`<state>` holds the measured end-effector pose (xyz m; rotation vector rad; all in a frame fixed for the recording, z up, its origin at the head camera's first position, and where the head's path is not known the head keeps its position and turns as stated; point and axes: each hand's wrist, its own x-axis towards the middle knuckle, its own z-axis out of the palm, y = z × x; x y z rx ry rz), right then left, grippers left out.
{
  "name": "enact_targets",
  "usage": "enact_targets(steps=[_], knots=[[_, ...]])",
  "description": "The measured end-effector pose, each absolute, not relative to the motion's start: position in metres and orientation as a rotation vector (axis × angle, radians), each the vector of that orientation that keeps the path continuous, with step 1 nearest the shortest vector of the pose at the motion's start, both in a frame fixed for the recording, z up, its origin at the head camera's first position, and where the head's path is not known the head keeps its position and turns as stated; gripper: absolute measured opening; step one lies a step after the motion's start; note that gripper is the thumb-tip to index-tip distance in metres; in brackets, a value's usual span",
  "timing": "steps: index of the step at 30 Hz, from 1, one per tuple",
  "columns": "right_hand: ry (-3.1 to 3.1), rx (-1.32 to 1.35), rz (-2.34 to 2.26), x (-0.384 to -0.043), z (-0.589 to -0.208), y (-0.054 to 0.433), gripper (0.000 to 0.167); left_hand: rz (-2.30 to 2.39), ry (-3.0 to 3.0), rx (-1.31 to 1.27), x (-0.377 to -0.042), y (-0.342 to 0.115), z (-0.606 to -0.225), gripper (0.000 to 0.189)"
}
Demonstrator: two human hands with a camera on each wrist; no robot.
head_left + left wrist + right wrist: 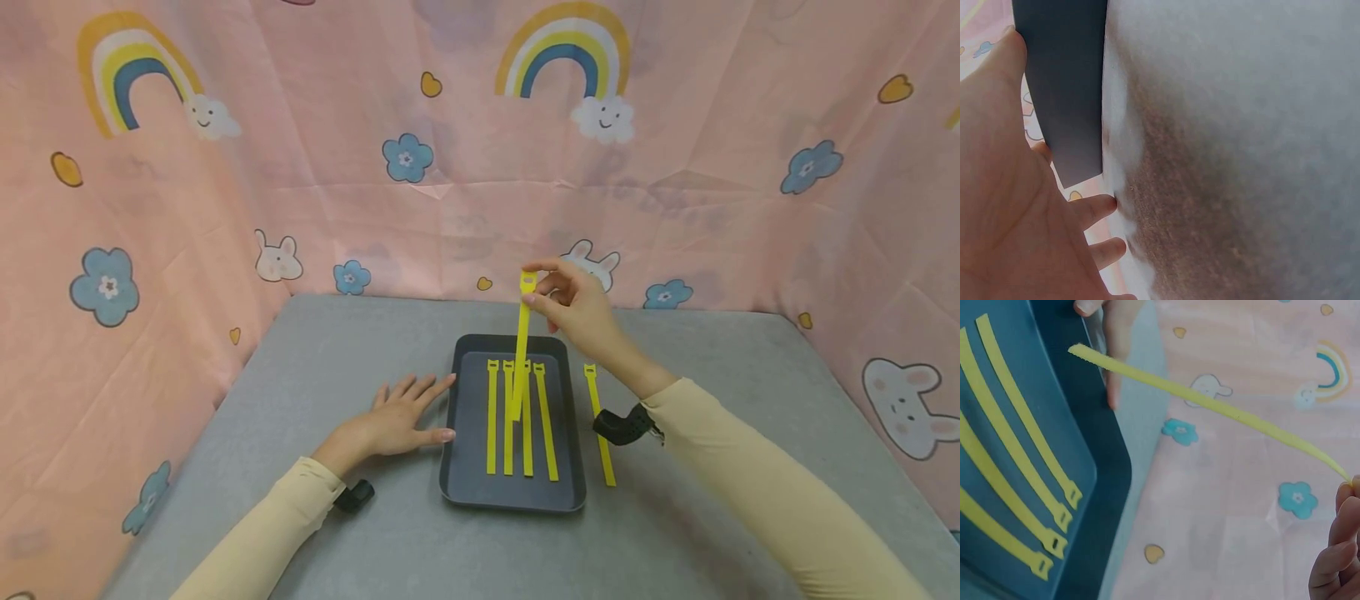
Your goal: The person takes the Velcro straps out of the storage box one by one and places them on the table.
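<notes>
My right hand (581, 310) pinches a yellow hook-and-loop cable tie (522, 337) by its slotted head. The tie hangs lengthwise above a dark grey tray (465, 479), its free end lowest. Several matching cable ties (491, 421) lie side by side in the tray, slotted heads towards the far end. My left hand (392, 423) is spread at the tray's left side, thumb and index finger at the rim. In the left wrist view, the thumb touches the tray's outer wall (1063, 94). The right wrist view shows the held tie (1222, 410) slightly bowed.
One more yellow cable tie (602, 446) lies on the grey table (360, 550) to the tray's right, partly covered by the right wrist's black camera band (624, 427). A pink patterned cloth (465, 217) encloses the table at the back and sides.
</notes>
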<state>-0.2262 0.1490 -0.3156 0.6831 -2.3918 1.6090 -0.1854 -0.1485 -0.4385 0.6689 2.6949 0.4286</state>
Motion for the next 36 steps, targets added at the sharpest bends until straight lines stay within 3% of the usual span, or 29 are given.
enact_targets(steps=[13, 36], knots=[[-2.383, 0.617, 1.543, -0.214, -0.302, 0.193, 0.037, 0.433, 2.703, 0.674, -0.185, -0.148, -0.439, 0.088], [-2.625, 0.517, 1.493, -0.192, -0.35, 0.257, 0.04, 0.435, 2.695, 0.65, -0.183, -0.147, -0.436, 0.089]])
